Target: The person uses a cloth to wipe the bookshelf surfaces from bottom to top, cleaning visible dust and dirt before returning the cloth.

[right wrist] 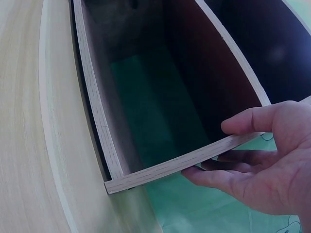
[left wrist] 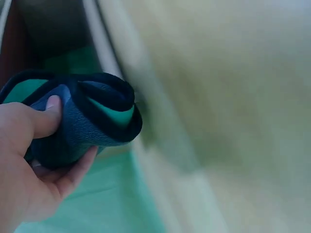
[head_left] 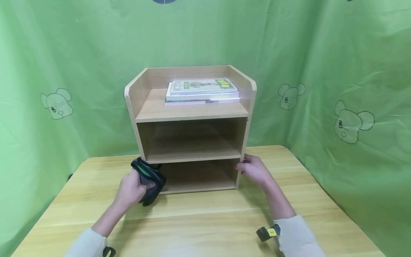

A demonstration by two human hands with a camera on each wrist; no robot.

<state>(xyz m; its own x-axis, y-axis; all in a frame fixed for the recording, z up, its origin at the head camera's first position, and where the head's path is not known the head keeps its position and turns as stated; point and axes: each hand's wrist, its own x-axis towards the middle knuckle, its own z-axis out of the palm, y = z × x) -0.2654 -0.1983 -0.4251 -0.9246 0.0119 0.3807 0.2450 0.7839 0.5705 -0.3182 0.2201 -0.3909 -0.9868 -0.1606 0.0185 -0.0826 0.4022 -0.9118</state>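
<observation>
A folded dark cloth [head_left: 151, 184] with black edging and green inner sides is held in my left hand [head_left: 129, 189], at the lower left front corner of a light wooden shelf unit [head_left: 192, 117]. In the left wrist view, the thumb presses on the cloth [left wrist: 80, 124] and the other fingers lie under it. At the lower right, my right hand [head_left: 257, 172] grips the unit's side panel. In the right wrist view, the thumb is on the inner side of the panel [right wrist: 194, 156] and the fingers are on the outer side.
Several stacked books [head_left: 202, 93] lie on the unit's top level. Below are a middle compartment [head_left: 192, 139] and a bottom compartment [head_left: 196, 175]. The unit stands on a light wooden table [head_left: 205, 221], with a green curtain [head_left: 96, 43] behind and at both sides.
</observation>
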